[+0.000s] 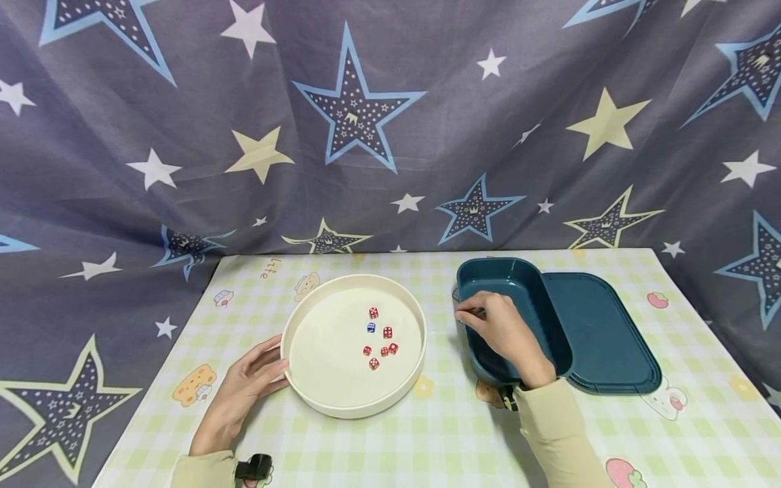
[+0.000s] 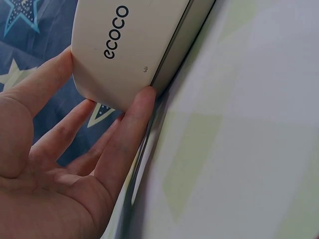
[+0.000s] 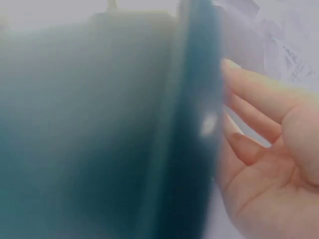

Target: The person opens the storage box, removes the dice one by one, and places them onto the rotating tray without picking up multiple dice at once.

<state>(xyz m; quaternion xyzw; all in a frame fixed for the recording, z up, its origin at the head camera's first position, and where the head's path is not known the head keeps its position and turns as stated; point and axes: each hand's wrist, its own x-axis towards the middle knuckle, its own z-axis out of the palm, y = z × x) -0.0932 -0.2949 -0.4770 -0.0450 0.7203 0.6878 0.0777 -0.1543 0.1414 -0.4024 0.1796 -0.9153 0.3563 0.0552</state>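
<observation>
A round cream tray (image 1: 323, 339) stands on the table, with several red dice (image 1: 388, 332) and one blue die (image 1: 371, 327) on its right half. My left hand (image 1: 253, 373) touches the tray's left side. In the left wrist view, its fairly straight fingers (image 2: 132, 119) rest against the outer wall, which reads "ecoco". My right hand (image 1: 503, 329) hangs over the dark teal box (image 1: 552, 312), its fingers bent together at the left rim. In the right wrist view, the box wall (image 3: 194, 124) hides the fingertips; whether they pinch anything cannot be seen.
A flat teal lid (image 1: 604, 332) lies right of the box, against its side. The table has a green-and-white checked cloth (image 1: 390, 454) with cartoon prints. A grey-blue curtain (image 1: 390, 196) with stars hangs behind the table.
</observation>
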